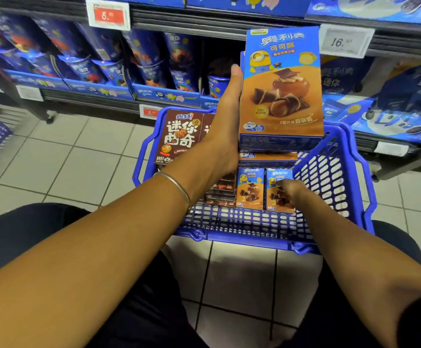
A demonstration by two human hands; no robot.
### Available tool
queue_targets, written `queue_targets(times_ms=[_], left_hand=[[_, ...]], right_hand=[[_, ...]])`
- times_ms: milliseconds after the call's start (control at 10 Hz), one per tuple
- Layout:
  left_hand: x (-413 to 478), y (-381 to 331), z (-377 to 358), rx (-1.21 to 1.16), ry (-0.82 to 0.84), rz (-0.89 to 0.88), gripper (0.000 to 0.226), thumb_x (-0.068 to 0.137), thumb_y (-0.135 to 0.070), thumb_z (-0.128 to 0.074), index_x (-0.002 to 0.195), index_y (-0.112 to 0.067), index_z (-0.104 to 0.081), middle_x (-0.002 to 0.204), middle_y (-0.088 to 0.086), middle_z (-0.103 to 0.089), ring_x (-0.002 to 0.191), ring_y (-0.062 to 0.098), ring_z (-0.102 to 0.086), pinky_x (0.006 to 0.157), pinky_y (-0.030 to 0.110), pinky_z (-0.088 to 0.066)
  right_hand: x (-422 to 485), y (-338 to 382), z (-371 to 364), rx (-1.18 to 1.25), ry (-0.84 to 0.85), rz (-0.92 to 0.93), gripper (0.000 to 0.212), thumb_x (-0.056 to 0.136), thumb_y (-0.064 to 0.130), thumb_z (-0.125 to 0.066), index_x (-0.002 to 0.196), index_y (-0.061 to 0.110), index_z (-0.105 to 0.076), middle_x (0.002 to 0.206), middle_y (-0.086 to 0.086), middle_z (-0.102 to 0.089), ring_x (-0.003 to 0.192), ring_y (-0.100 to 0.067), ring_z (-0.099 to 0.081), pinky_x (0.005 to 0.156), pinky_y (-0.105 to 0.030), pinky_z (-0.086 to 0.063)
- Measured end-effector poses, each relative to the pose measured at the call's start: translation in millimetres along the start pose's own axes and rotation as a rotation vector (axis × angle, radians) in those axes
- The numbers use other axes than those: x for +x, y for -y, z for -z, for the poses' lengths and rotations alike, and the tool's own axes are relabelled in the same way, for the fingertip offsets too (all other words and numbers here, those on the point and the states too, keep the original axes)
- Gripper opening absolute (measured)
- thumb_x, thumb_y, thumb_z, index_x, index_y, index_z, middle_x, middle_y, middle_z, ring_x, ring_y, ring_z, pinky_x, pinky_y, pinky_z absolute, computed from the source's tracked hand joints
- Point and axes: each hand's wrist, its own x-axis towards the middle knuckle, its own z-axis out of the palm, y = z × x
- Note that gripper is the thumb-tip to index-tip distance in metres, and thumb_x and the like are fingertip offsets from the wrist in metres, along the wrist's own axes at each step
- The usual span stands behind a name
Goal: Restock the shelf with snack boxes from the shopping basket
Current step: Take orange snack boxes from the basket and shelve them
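Stack of snack boxes [282, 96] is gripped by left hand [225, 126] above basket [330, 156], not yet placed on shelf [179, 26]. Right hand [292, 189] is reached onto a box in the basket, grip unclear. Several boxes are left.

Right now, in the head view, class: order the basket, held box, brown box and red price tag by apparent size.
1. basket
2. held box, though nearer the camera
3. brown box, partly hidden, so unsure against the held box
4. red price tag

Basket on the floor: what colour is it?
The basket is blue, with open lattice walls; the head view shows it best.
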Motion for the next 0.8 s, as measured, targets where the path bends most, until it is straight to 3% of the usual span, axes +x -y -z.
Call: queue_targets(times_ms=[100, 200, 300, 400, 500, 600, 700, 800], left_hand=[[-15.0, -1.9, -0.1, -0.005, -0.028, -0.008, 0.07, 0.105, -0.069, -0.034, 0.126, -0.011, -0.069, 0.114, 0.016, -0.079, 0.101, 0.037, -0.078, 0.084, 0.057, -0.064], [-12.3, 3.1, 3.6, -0.046, -0.001, -0.004, 0.062, 0.108, -0.065, -0.031, 0.1, -0.017, -0.07, 0.076, 0.007, -0.08, 0.065, 0.027, -0.078, 0.056, 0.045, -0.065], [-12.0, 2.9, 4.5, -0.015, 0.021, -0.036, 0.061, 0.107, -0.066, -0.033, 0.102, -0.019, -0.071, 0.078, 0.007, -0.08, 0.067, 0.027, -0.079, 0.06, 0.049, -0.066], [-12.8, 2.9, 4.5, -0.021, 0.007, -0.018, 0.06, 0.107, -0.067, -0.033, 0.105, -0.019, -0.071, 0.08, 0.007, -0.08, 0.069, 0.027, -0.079, 0.063, 0.049, -0.067], [-10.9, 3.8, 4.3, -0.004, -0.005, -0.022, 0.061, 0.107, -0.067, -0.033, 0.104, -0.019, -0.071, 0.08, 0.006, -0.08, 0.069, 0.027, -0.079, 0.061, 0.046, -0.066], [-11.9, 3.8, 2.8, -0.008, 0.021, -0.033, 0.062, 0.106, -0.068, -0.034, 0.104, -0.019, -0.072, 0.082, 0.007, -0.081, 0.071, 0.028, -0.08, 0.059, 0.046, -0.065], [-12.0, 2.7, 0.2, -0.021, 0.008, -0.044, 0.068, 0.104, -0.072, -0.034, 0.117, -0.017, -0.072, 0.099, 0.01, -0.082, 0.087, 0.032, -0.08, 0.074, 0.053, -0.066], [-5.8, 3.5, -0.3, 0.044, -0.053, -0.076, 0.084, 0.099, -0.077, -0.037, 0.151, -0.013, -0.054, 0.149, 0.019, -0.06, 0.135, 0.045, -0.058, 0.111, 0.065, -0.047]], right_hand=[[11.2, -9.7, -4.7, -0.177, 0.046, -0.007, 0.029, 0.097, 0.009, -0.062, 0.069, 0.007, -0.054, 0.073, -0.014, -0.054, 0.057, -0.022, -0.048, 0.073, -0.042, -0.054], [13.2, -13.3, -6.2, -0.166, 0.033, -0.011, 0.018, 0.091, 0.009, -0.07, 0.078, 0.007, -0.058, 0.075, -0.015, -0.056, 0.055, -0.021, -0.049, 0.064, -0.038, -0.054], [17.8, -13.6, -5.2, -0.123, 0.017, 0.029, 0.026, 0.088, 0.007, -0.075, 0.067, 0.003, -0.061, 0.072, -0.014, -0.064, 0.06, -0.024, -0.059, 0.076, -0.045, -0.058], [20.3, -12.7, -3.9, -0.193, -0.034, 0.071, 0.026, 0.086, 0.016, -0.081, 0.066, 0.006, -0.066, 0.075, -0.013, -0.071, 0.074, -0.027, -0.068, 0.086, -0.045, -0.059], [18.9, -14.8, -5.8, -0.367, -0.139, 0.071, 0.045, 0.087, 0.036, -0.078, 0.113, 0.002, -0.063, 0.114, -0.018, -0.07, 0.108, -0.032, -0.067, 0.093, -0.041, -0.054], [10.9, -14.3, -2.9, -0.388, -0.241, 0.064, 0.057, 0.091, 0.032, -0.071, 0.133, 0.003, -0.044, 0.131, -0.022, -0.06, 0.118, -0.036, -0.061, 0.09, -0.042, -0.053], [5.9, -11.0, 2.9, -0.4, -0.124, 0.162, 0.034, 0.09, 0.023, -0.072, 0.12, 0.011, -0.062, 0.128, -0.017, -0.066, 0.118, -0.034, -0.063, 0.087, -0.035, -0.051], [4.4, -7.6, 5.3, -0.468, -0.083, 0.21, 0.031, 0.092, 0.031, -0.068, 0.114, 0.009, -0.071, 0.121, -0.017, -0.069, 0.114, -0.034, -0.065, 0.092, -0.037, -0.052]])
